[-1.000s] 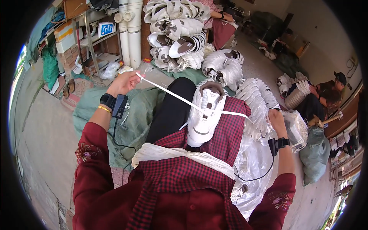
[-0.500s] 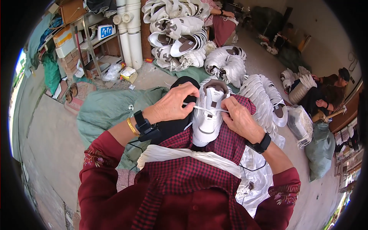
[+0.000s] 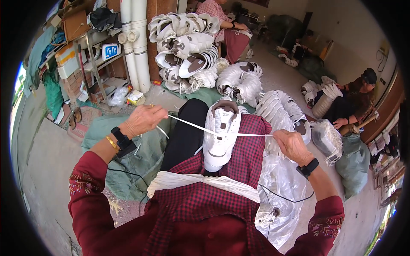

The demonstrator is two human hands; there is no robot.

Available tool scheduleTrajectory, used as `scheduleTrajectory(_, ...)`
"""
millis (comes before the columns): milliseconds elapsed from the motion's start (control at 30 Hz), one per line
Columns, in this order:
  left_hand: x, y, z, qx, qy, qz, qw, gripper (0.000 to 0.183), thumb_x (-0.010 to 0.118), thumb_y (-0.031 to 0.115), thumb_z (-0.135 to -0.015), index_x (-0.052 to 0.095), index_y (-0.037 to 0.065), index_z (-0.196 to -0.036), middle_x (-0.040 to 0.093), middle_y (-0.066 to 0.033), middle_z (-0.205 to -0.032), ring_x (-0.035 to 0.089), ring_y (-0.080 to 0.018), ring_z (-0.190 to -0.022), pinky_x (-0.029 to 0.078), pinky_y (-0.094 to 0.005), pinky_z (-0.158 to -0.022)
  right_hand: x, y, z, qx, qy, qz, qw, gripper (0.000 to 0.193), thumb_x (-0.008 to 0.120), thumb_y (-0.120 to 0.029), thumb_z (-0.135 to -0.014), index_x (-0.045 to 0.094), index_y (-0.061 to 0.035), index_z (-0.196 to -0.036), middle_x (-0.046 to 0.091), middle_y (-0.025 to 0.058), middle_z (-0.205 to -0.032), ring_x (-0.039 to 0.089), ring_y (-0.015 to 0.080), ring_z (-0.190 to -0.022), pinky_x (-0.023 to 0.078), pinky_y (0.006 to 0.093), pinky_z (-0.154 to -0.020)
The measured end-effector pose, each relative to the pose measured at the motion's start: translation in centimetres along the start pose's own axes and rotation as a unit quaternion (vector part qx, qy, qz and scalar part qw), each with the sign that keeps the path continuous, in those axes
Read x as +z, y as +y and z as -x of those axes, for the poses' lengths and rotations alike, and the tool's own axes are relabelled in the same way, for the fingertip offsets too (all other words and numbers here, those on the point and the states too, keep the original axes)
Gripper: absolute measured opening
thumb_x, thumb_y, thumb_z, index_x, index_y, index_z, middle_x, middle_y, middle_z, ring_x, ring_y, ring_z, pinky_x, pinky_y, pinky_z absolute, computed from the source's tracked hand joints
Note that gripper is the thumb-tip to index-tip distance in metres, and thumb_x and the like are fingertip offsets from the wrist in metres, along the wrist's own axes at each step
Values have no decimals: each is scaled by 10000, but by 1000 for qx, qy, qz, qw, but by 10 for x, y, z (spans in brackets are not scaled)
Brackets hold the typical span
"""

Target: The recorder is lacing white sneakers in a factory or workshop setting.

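A white and grey sneaker (image 3: 217, 147) rests on my lap, over the red checked apron (image 3: 250, 147), its toe pointing toward me. From its front eyelets a white shoelace (image 3: 252, 135) stretches taut to both sides. My left hand (image 3: 147, 118) is closed on one end, with a loose tail hanging below it. Out to the right, my right hand (image 3: 292, 146) pinches the other end. Both hands are raised well apart, clear of the shoe itself.
Stacked white shoe uppers (image 3: 188, 45) stand ahead, with more bundles (image 3: 275, 106) to the right. A green sack (image 3: 102, 132) lies left, clear plastic sheeting (image 3: 277, 183) right. Black cables (image 3: 282, 199) hang near both forearms. Co-workers sit at the back and far right (image 3: 361, 100).
My hands have moved from close beside the sneaker far out to either side, drawing the shoelace through and straight. The whole view has shifted slightly.
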State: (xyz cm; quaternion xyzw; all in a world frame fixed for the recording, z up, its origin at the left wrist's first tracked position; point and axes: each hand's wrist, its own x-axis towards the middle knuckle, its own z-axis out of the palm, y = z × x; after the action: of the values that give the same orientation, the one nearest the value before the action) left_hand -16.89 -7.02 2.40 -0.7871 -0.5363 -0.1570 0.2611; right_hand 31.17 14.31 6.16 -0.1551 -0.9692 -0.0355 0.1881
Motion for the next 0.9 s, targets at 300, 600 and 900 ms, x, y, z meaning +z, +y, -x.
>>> scheduleTrajectory(300, -130, -88, 114, -242, 100, -116, 958, 92, 581, 121, -998, 558, 32, -1002, 595, -193, -881, 608, -445, -785, 481, -483, -653, -150, 56, 144, 254, 81, 199, 943, 137, 556, -128, -989, 572, 4, -953, 631, 267, -851, 615, 471, -801, 459, 522, -677)
scheduleTrajectory(600, -190, -104, 159, -281, 61, -211, 934, 149, 554, 173, -1010, 524, 41, -949, 608, -219, -842, 605, -461, -764, 475, -509, -635, -211, 44, 183, 332, 125, 309, 882, 183, 500, -154, -1032, 515, 8, -947, 528, 269, -828, 536, 491, -799, 424, 504, -657)
scheduleTrajectory(900, -159, -121, 151, -315, 2, -90, 945, 167, 523, 185, -1013, 618, 48, -1008, 685, -204, -849, 649, -439, -835, 506, -501, -720, -206, 142, 248, 261, 97, 373, 885, 205, 452, -167, -1052, 537, 17, -1024, 531, 217, -1043, 541, 434, -996, 438, 492, -803)
